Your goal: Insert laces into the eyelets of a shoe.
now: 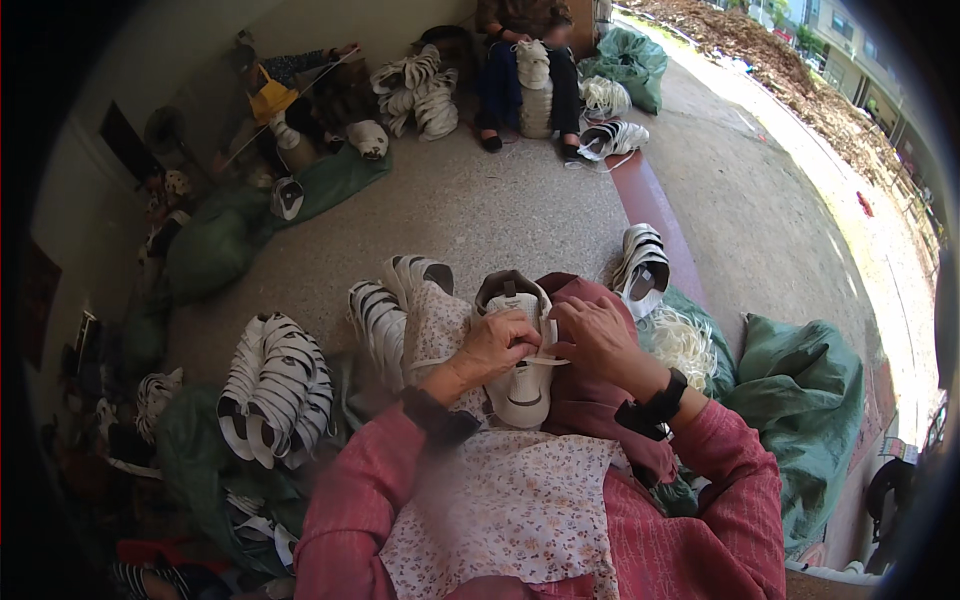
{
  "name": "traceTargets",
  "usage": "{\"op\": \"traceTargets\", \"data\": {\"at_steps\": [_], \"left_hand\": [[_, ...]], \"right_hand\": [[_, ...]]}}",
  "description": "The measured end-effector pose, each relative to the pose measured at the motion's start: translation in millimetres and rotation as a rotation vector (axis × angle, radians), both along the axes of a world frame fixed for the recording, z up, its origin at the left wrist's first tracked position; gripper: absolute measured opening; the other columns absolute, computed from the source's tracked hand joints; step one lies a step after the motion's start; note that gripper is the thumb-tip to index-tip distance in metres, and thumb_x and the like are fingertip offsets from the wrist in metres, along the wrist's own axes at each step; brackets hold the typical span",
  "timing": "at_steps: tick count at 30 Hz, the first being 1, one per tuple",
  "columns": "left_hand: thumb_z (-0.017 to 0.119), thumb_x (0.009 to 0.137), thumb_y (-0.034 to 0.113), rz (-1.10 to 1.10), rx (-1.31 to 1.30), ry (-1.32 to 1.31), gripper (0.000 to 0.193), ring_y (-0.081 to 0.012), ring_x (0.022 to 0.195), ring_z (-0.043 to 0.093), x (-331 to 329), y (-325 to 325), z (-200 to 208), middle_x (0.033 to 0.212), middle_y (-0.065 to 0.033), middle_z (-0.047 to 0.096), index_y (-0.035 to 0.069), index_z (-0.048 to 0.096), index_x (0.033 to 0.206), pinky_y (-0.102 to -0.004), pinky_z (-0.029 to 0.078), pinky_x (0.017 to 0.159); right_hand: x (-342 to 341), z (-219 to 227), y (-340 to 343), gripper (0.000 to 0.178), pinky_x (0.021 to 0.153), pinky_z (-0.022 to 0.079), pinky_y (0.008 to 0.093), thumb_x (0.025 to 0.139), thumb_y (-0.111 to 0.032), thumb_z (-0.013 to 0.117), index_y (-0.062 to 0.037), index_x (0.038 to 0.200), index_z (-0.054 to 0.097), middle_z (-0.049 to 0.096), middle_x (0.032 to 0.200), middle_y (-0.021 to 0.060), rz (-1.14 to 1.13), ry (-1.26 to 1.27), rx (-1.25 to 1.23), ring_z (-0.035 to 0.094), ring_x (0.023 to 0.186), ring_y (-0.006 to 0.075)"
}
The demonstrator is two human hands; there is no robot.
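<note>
A white shoe upper [519, 399] with a dark grey lining stands between my knees, its toe toward me. A white shoelace [545, 361] runs across its front. My left hand [497, 347] lies over the upper's left side, thumb and fingers pinched on the lace. On the right side my right hand [597, 333] is bent inward, its thumb at the lace and its fingers curled; part of its grip is hidden. Both wrists wear dark bands. A flowered apron [510, 500] covers my lap.
Stacks of white shoe uppers stand at left [275, 390] and at right [642, 270]. A bundle of white laces [682, 345] lies on a green sack [800, 410] to my right. Across the floor sits a person [528, 70] with a stack of uppers; another person works at far left.
</note>
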State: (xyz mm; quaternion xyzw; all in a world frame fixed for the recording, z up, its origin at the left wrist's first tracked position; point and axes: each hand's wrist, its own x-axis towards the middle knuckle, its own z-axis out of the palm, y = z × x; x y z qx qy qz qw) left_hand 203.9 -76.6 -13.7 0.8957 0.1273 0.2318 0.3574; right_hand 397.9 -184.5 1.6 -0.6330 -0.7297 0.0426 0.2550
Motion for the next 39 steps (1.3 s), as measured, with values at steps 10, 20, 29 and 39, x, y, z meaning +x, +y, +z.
{"op": "traceTargets", "data": {"at_steps": [10,20,29,39], "left_hand": [[0.071,0.079,0.005,-0.052,0.045,0.039,0.013,-0.0256,0.083,0.062,2,4,1,0.086,-0.0087,0.061,0.004,0.07,0.092,-0.0341,0.05,0.073],[0.071,0.078,0.007,-0.006,0.158,0.076,0.007,-0.0289,0.083,0.061,9,0,7,0.083,-0.009,0.058,0.005,0.066,0.083,-0.0371,0.049,0.073],[0.066,0.085,0.008,1.005,0.841,0.039,0.007,-0.0327,0.078,0.058,-214,135,122,0.085,-0.0114,0.058,0.006,0.06,0.082,-0.0419,0.046,0.067],[0.067,0.089,0.011,0.995,0.084,0.042,0.033,-0.0101,0.072,0.055,-212,73,49,0.08,-0.0016,0.058,0.002,0.055,0.118,-0.0265,0.048,0.069]], "right_hand": [[21,2,24,0.032,0.089,0.043,0.0423,0.072,-0.019,0.078,-0.0123,0.1,0.063,0.059,0.099,0.0086,0.38,-0.034,-0.157,0.06,0.097,0.0299],[25,-7,23,0.023,0.088,0.042,0.0397,0.082,-0.03,0.072,-0.0132,0.092,0.06,0.058,0.093,0.0057,0.442,-0.015,-0.003,0.058,0.095,0.0263],[24,-9,21,0.023,0.09,0.042,0.0421,0.088,-0.031,0.066,-0.0106,0.094,0.059,0.06,0.096,0.0081,0.366,-0.027,-0.049,0.06,0.1,0.0265],[29,-5,5,0.014,0.08,0.049,0.04,0.089,-0.019,0.062,-0.0089,0.099,0.059,0.066,0.096,0.01,0.306,0.343,-0.042,0.065,0.092,0.0291]]}}
